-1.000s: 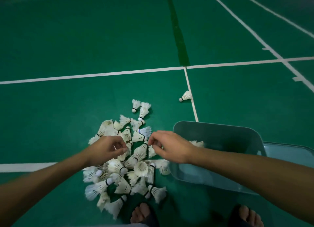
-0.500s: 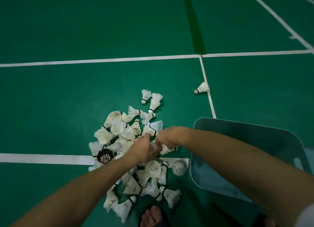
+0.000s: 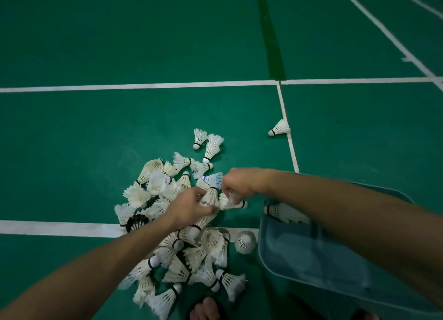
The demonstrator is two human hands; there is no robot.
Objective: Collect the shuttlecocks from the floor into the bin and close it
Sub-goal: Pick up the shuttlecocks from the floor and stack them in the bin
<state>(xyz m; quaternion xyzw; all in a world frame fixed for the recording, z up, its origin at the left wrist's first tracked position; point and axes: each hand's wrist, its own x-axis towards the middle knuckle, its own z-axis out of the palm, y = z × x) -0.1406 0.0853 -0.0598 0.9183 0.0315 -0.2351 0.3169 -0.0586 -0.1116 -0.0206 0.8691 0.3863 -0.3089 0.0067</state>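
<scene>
White feathered shuttlecocks (image 3: pixel 189 252) lie heaped on the green floor (image 3: pixel 119 43), spilling across a white court line (image 3: pixel 60 228). My left hand (image 3: pixel 189 207) has its grip curled around a shuttlecock at the middle of the heap, and my right hand (image 3: pixel 236 184) pinches another just beside it, fingers bent down into the feathers. The 2 hands nearly touch. 1 stray shuttlecock (image 3: pixel 279 128) sits well apart on a line beyond the pile. At my right, the blue-grey bin (image 3: pixel 299 259) stands open beside the heap, with shuttlecock feathers showing inside under my right forearm.
</scene>
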